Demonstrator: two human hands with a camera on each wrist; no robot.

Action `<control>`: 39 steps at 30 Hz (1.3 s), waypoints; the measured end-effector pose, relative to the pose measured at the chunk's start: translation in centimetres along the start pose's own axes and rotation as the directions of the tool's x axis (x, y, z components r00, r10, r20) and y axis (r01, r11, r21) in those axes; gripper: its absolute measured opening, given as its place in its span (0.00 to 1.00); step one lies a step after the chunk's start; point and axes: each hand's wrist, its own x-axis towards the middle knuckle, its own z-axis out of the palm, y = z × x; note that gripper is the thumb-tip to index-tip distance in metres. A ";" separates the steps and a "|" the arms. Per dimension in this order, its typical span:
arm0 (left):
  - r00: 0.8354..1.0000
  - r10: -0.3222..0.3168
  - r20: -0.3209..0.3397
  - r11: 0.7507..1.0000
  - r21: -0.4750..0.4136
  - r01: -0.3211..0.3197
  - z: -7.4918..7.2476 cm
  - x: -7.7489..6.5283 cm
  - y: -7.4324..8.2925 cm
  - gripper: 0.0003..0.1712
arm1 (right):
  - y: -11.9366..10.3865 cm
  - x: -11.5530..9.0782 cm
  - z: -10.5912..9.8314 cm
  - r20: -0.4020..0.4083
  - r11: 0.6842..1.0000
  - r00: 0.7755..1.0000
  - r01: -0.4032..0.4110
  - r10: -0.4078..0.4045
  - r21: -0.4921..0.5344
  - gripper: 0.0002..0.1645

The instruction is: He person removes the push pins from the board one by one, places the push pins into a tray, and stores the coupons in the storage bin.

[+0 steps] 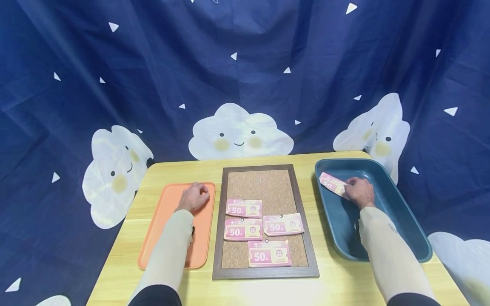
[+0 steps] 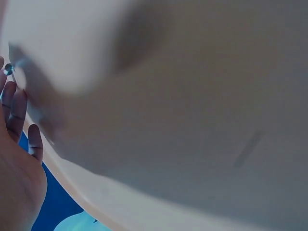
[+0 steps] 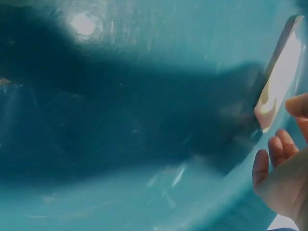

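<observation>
My left hand point(image 1: 194, 197) is over the orange tray point(image 1: 203, 255). In the left wrist view, its fingertips pinch a small shiny push pin point(image 2: 8, 70). My right hand point(image 1: 360, 191) reaches into the teal tray point(image 1: 415, 229) and pinches one end of a pink and white paper coupon point(image 1: 331, 184). The coupon's printed side with a "50" shows in the head view; the right wrist view catches it nearly edge-on. Between the hands lies a framed cork board point(image 1: 264, 182), with several similar coupons point(image 1: 269, 254) pinned on its lower half.
A light wooden table point(image 1: 191, 170) carries both trays and the board. Behind it hangs a dark blue curtain point(image 1: 264, 42) with white clouds and triangles. The teal tray has raised walls; the orange one has a low rim.
</observation>
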 end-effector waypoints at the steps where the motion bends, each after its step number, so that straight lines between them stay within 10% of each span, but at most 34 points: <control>1: 1.000 -0.002 0.002 1.000 -0.002 0.002 0.0 0.0 0.0 0.11 | -0.1 0.0 0.0 -0.002 1.000 1.000 0.015 -0.015 0.005 0.24; 39: 0.993 0.045 -0.109 0.974 -0.217 -0.068 1.0 1.1 2.7 0.29 | -4.3 0.0 1.0 0.077 0.930 0.973 0.182 -0.217 0.320 0.46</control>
